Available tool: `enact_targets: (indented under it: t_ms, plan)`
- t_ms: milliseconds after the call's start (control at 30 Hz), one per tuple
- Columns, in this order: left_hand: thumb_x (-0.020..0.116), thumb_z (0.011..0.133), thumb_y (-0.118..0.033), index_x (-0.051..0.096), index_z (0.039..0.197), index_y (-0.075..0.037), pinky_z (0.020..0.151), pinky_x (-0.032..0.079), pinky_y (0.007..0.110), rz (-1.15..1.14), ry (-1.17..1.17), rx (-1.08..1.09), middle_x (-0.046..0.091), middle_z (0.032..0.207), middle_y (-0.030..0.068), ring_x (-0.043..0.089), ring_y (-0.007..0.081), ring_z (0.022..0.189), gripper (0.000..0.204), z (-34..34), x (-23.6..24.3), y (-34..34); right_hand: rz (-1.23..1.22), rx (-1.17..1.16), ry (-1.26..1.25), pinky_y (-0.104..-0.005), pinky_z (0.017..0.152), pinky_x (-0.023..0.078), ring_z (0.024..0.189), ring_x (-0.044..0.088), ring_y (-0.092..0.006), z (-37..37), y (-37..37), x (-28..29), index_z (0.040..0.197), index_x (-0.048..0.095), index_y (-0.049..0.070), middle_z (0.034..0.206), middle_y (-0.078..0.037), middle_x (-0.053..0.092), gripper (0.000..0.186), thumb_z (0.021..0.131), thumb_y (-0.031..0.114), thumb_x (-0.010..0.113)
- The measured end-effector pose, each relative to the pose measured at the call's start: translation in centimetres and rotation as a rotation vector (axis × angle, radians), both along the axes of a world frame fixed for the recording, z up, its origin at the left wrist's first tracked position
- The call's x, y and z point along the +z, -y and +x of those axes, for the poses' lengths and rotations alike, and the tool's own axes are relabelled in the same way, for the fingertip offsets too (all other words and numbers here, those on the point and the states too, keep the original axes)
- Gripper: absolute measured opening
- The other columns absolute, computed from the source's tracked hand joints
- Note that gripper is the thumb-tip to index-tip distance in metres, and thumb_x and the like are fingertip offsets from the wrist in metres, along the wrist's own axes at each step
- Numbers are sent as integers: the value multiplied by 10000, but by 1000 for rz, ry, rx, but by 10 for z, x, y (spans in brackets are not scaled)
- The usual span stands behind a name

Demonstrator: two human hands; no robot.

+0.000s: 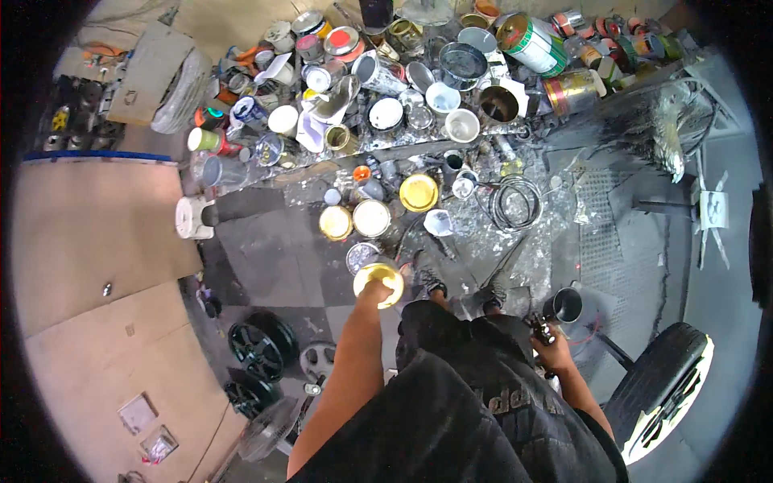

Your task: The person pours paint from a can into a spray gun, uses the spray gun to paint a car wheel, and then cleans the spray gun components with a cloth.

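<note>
Left hand (374, 292) at the mouth of a round, yellow-rimmed can (395, 278) on the floor (266, 258), its grip unclear; open round cans (372, 218) stand before the counter's (394, 153) front edge; right hand's fingers (551, 341) clench a dark metallic spray gun (540, 328).

Pale yellow is shown inside the tin (370, 272) at the left hand (379, 290), while the cup (567, 305) near the right hand (552, 349) is toned dark — black is worn as well, the shirt (451, 414) being marked with paler lettering. Deeper yellow is carried by another tin (419, 193), bright orange by a small round container (361, 173). The large can (538, 50) is patterned green and white. The floor (274, 249) is patched in greys — the panels (97, 233) are coloured tan, edged by a blue strip (97, 156)
</note>
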State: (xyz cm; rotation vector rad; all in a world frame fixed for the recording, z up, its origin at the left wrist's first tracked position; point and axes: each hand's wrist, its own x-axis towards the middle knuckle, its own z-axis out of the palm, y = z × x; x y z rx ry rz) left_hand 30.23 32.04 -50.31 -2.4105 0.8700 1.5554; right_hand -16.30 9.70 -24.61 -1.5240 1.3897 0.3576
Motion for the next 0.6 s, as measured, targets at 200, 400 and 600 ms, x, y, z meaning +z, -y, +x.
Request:
enact_targets:
  t_ms: [200,400,600]
  plan:
    - [708,794,-381,610,1318,-105,1021,481,392,-43,136,94,654,1266,173,619,301,1192,600,54,-52,-23,40,-99,-193,-346,768,537,870,674,-168,73,25,58,1292,574,21,999,-104,716,490,870,212,735]
    - [725,791,-359,485,1444,-183,1037,472,406,-29,105,202,636,1322,111,606,262,1226,718,97,-27,-6,-39,-103,-113,-357,836,536,921,691,-228,50,38,36,1353,527,18,1092,-122,702,625,816,213,779]
    - [702,833,-420,446,1457,-132,1042,471,423,-59,183,233,581,1380,136,566,299,1263,733,83,-6,-9,100,-183,217,-300,659,520,761,615,-139,69,40,52,1262,561,35,971,-40,634,492,794,46,711]
